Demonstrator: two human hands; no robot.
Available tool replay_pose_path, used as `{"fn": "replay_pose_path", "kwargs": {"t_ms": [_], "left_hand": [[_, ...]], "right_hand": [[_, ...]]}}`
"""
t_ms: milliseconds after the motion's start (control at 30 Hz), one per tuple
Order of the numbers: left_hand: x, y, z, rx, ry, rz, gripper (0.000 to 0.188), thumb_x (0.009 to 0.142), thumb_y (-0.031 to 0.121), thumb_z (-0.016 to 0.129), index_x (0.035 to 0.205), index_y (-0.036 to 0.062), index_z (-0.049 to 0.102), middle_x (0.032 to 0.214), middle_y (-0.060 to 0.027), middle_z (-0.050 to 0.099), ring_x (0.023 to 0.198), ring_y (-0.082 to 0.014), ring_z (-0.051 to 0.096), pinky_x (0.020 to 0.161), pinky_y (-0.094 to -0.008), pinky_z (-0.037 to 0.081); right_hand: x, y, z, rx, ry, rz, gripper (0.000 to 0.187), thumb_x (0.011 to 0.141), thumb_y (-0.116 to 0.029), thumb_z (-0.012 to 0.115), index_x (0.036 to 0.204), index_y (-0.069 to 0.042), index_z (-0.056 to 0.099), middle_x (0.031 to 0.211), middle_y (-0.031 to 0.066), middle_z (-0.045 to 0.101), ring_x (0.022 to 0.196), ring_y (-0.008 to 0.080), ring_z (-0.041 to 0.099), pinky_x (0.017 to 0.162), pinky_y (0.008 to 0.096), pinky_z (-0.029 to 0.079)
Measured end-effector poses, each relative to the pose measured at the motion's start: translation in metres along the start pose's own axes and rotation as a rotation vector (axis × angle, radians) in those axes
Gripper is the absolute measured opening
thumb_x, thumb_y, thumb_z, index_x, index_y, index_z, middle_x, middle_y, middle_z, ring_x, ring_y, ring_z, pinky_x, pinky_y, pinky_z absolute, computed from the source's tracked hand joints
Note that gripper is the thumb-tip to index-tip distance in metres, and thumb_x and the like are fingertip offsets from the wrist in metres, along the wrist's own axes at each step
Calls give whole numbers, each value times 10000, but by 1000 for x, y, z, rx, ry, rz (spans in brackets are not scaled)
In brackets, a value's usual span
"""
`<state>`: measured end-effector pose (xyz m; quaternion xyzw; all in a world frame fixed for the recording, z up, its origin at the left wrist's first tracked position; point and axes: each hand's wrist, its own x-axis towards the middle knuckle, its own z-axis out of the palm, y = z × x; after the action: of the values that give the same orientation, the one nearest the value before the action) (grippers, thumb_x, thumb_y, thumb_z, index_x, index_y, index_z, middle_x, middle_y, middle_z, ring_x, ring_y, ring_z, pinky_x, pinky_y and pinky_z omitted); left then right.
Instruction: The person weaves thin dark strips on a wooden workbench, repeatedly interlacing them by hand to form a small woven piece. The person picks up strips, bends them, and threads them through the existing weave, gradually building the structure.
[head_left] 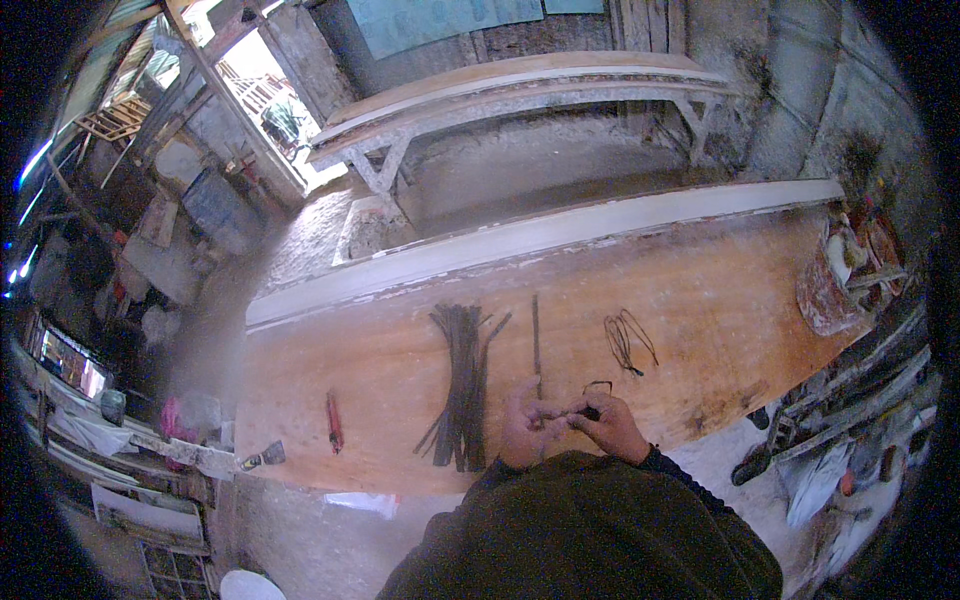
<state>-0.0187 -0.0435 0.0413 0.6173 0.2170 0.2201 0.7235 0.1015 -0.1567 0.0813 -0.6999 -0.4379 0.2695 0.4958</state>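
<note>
Thin dark cord loops just beyond the right hand, its fingertips meeting those of the left hand; what either clamps, I cannot tell. A loose pinch could lose it; a knock leftward could scatter the dark strips.

No readable text, label, brand, number or sign. Blue sheet on far wall: faint patches, too blurred to make out as writing. Red tool on tabletop: too small for any print. Smeared bucket, right end: nothing legible.
</note>
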Motion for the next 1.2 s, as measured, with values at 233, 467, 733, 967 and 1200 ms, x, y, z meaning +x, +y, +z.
{"fn": "replay_pose_path", "kwargs": {"t_ms": [233,467,733,967,1200], "left_hand": [[9,-43,5,152,56,185,534,725,72,634,1166,15,339,795,-72,556,735,-137,546,614,-270,466],[12,-25,7,30,33,-97,266,770,96,597,982,4,466,797,-73,575,715,-141,557,639,-265,473],[7,-26,5,-205,-15,-196,124,801,91,564,878,-7,559,811,-75,594,714,-135,566,644,-258,480],[4,-48,-4,484,-163,163,124,789,78,575,882,-4,584,845,-71,591,749,-139,567,654,-258,476],[-7,-39,2,265,-64,20,128,770,84,606,877,17,585,857,-59,580,796,-140,549,687,-255,452]], "right_hand": [[-1,20,15,-124,22,-76,143,781,-129,568,867,-22,529,749,100,541,665,188,553,596,297,437],[-7,57,27,748,-109,342,102,840,-129,503,876,-34,511,806,53,529,749,154,537,664,264,435],[-6,15,4,1399,-276,454,101,816,-73,534,911,-44,516,867,67,560,771,152,540,751,285,445],[-12,38,12,1372,-233,500,97,810,-93,551,894,-44,546,873,73,579,793,159,549,745,281,446],[-23,27,14,1136,-73,569,137,801,-69,558,926,-14,561,897,77,595,810,153,553,727,264,441]]}}
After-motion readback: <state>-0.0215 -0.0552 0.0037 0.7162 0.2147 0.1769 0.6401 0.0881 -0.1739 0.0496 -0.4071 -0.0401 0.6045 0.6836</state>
